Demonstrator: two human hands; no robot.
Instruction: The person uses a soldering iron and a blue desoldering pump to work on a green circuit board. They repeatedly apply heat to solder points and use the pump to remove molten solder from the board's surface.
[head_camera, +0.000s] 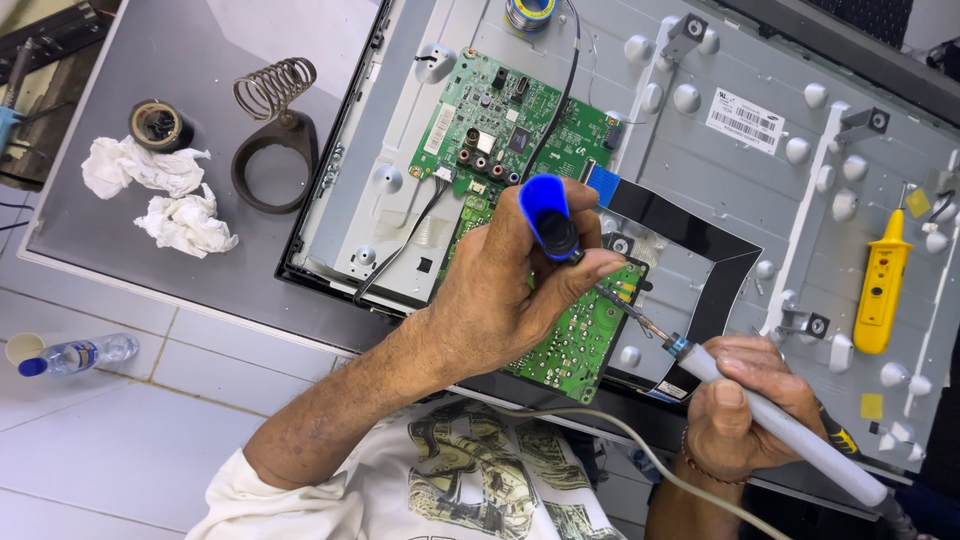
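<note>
Left hand (500, 300) wraps the blue desoldering pump (548, 225), right hand (745, 410) grips the soldering iron (780, 425), tip slanting up-left toward the green board (575, 345) between them.

A white rectangular label (744, 121) with black bar codes is stuck on the grey metal back panel of the opened television (720, 170), in its upper right part, a little tilted. A small white sticker (438, 130) sits on the left edge of the green circuit board (520, 125). A plastic bottle (75, 354) with a blue label and cap lies on the tiled floor at the left.
</note>
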